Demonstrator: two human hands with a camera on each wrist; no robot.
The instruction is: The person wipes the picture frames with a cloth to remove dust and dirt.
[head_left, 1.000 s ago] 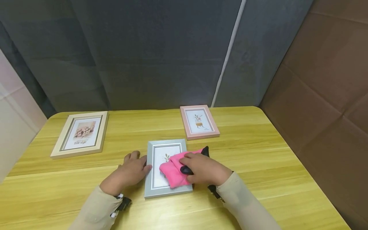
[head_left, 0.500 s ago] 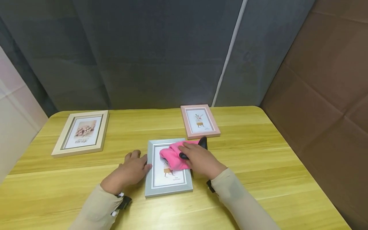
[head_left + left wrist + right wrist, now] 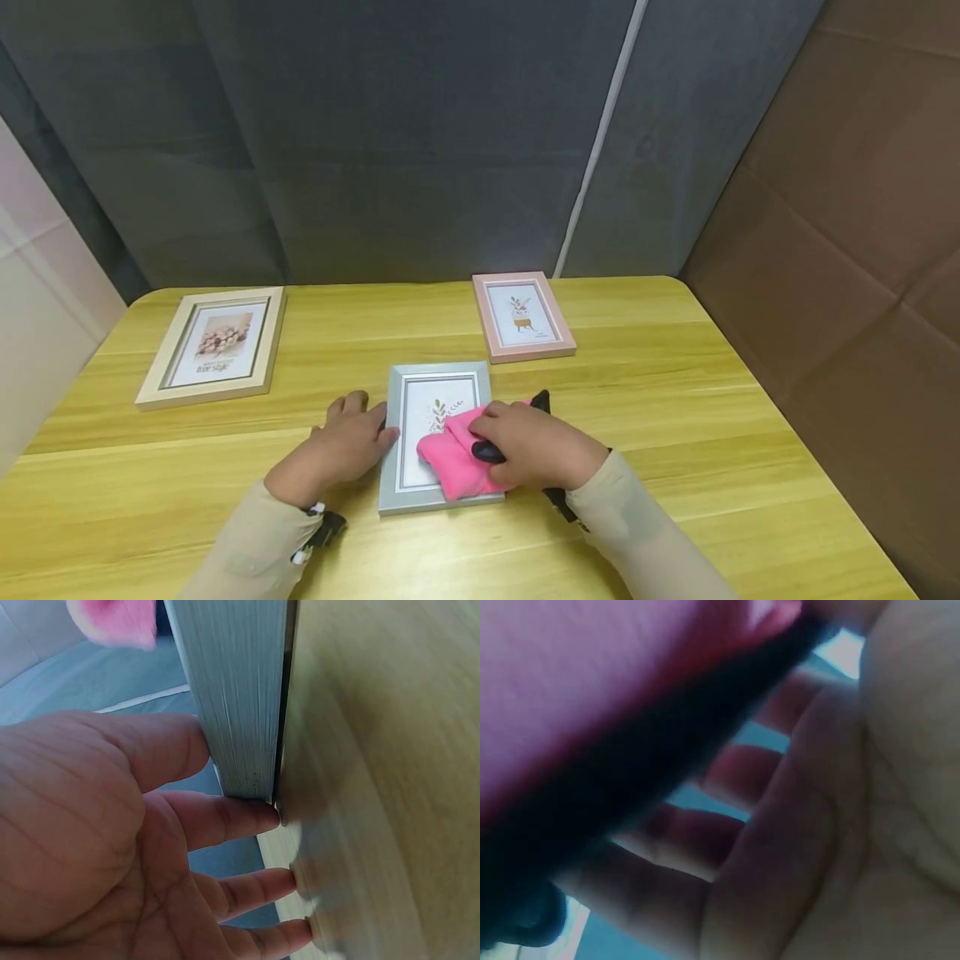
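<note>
A silver-grey picture frame (image 3: 388, 479) lies face up on the wooden table, with a plant print partly covered by a pink cloth (image 3: 450, 467). My right hand (image 3: 536, 444) holds this black-edged cloth against the frame's lower right part. Dark cloth edging crosses in front of the right hand's fingers (image 3: 727, 776) in the right wrist view. At the frame's left side, my left hand (image 3: 337, 442) rests with its thumb on the edge. Seen from the left wrist, its index finger (image 3: 232, 819) touches the frame's corner and the other fingertips meet the table.
A cream picture frame (image 3: 180, 310) lies at the table's back left. Farther right, a pink picture frame (image 3: 486, 321) lies behind the grey one. The wooden table (image 3: 712, 442) ends at a dark curtain (image 3: 412, 142) behind and a brown one (image 3: 847, 275) on the right.
My right hand first moved up the grey frame with the cloth, then came back down to the lower right, baring the upper print. The left hand has stayed at the frame's left edge.
</note>
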